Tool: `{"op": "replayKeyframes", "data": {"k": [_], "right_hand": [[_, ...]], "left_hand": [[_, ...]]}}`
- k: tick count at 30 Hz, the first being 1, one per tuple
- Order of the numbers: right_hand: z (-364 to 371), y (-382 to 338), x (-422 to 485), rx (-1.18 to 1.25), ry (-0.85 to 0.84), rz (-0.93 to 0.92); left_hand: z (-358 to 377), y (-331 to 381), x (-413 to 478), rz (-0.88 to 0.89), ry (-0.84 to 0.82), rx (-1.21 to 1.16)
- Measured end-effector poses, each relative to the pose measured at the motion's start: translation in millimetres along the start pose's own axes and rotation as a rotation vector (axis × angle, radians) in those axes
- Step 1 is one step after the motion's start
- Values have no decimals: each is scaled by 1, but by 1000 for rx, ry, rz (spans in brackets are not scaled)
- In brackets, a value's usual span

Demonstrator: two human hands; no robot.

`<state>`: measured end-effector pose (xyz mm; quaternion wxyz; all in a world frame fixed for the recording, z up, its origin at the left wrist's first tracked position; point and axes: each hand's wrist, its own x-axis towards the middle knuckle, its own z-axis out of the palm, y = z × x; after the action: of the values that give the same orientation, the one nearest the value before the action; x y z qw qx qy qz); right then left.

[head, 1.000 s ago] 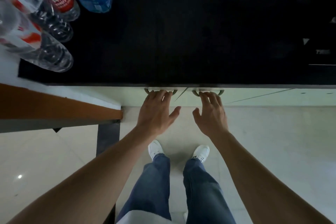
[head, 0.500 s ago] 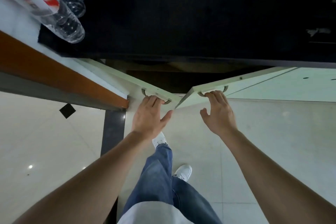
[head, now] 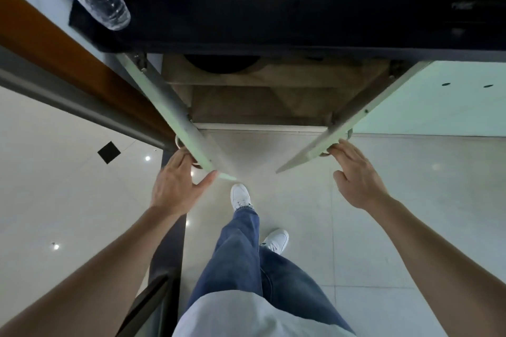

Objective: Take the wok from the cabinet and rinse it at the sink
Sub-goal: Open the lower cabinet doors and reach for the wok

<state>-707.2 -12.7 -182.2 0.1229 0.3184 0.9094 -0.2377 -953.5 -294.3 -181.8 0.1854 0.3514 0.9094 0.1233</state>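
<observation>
Under the front edge of the black stone countertop (head: 273, 8), the two pale green cabinet doors had swung from barely ajar a moment before to wide open. The left door (head: 169, 109) and the right door (head: 364, 111) were splayed out towards the person. The left hand (head: 175, 186) had its fingers curled through the left door's metal ring handle (head: 178, 142), with the thumb spread apart against the door's edge. The right hand (head: 356, 175) lay with its fingers together on the right door's ring handle (head: 350, 133), thumb apart; whether the tips hooked it I could not tell.

The opening had laid bare the wooden cabinet interior (head: 246, 107). At the back of its upper shelf, tucked beneath the countertop's edge, sat what I judged to be the dark round wok (head: 221, 64). The opening step looked done and the reach for the wok not yet begun; no sink was in view.

Clear plastic water bottles (head: 106, 5) lay at the countertop's left corner, and a brown wood-edged counter (head: 68, 44) ran close beside the left door. Both hands were on the handles, and the countertop edge overhung the wok, so it would probably need drawing forward before lifting.
</observation>
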Motion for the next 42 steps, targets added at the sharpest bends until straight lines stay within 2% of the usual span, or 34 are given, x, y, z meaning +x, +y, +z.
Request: {"op": "replayKeyframes", "data": {"k": [4, 9, 11, 13, 15, 16, 18, 20, 22, 24, 29, 32, 36, 39, 42], "right_hand": [[-5, 20, -36, 44, 21, 70], [6, 28, -62, 51, 67, 336], [6, 26, -67, 95, 130, 422], [3, 22, -69, 122, 208, 479], [0, 18, -67, 22, 250, 464], [-1, 16, -62, -60, 255, 434], [0, 9, -48, -182, 210, 372], [8, -2, -30, -192, 102, 308], [20, -12, -16, -106, -27, 264], [32, -11, -7, -56, -90, 260], [43, 24, -16, -166, -76, 299], [43, 45, -26, -209, -93, 295], [44, 71, -35, -188, -78, 384], [45, 75, -32, -209, -103, 407], [46, 69, -18, -205, -81, 384]], "left_hand": [[-14, -17, -25, -116, -11, -79], [-23, -17, -44, -245, 122, -179], [-24, -18, -43, -164, 140, -48], [-23, -16, -37, -6, 69, 220], [-19, -10, -27, 139, -69, 416], [-15, -4, -21, 144, -160, 429], [-7, 11, -9, 35, -328, 412], [5, 25, 4, -75, -378, 358], [17, 29, 15, -130, -371, 285], [25, 22, 17, -94, -300, 279], [27, -16, 7, -79, -222, 298], [23, -41, -1, -152, -207, 289], [15, -67, -6, -246, -207, 332], [15, -69, -3, -281, -203, 353], [20, -53, 9, -244, -199, 305]]}}
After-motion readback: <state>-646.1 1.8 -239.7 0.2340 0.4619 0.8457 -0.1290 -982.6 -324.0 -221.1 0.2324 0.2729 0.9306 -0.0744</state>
